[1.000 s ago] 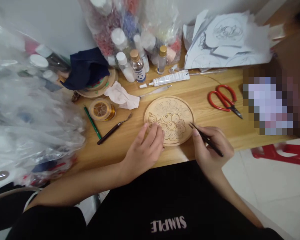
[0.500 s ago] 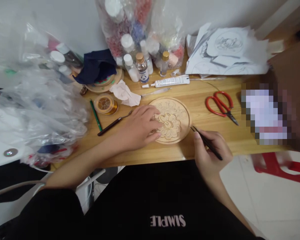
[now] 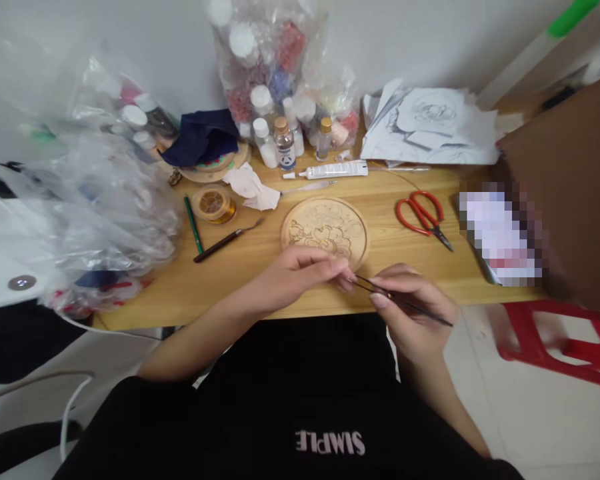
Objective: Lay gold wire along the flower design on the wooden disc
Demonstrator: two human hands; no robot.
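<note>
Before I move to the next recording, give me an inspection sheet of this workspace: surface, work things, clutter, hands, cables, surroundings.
Surface: light-brown wood-grained table, crowded along the back.
Work things: round pale wooden disc with a gold-lined flower, lying flat, partly hidden; slim black tweezers, in hand.
Clutter: red-handled metal scissors, clear round spool of gold-coloured thread, bulging clear plastic bags.
Hands: right hand grips the tweezers, tips at the left hand; whether that hand holds anything cannot be told.
Cables: thin white cable at the table's left front edge.
Surroundings: red plastic stool at right, partly in view.
</note>
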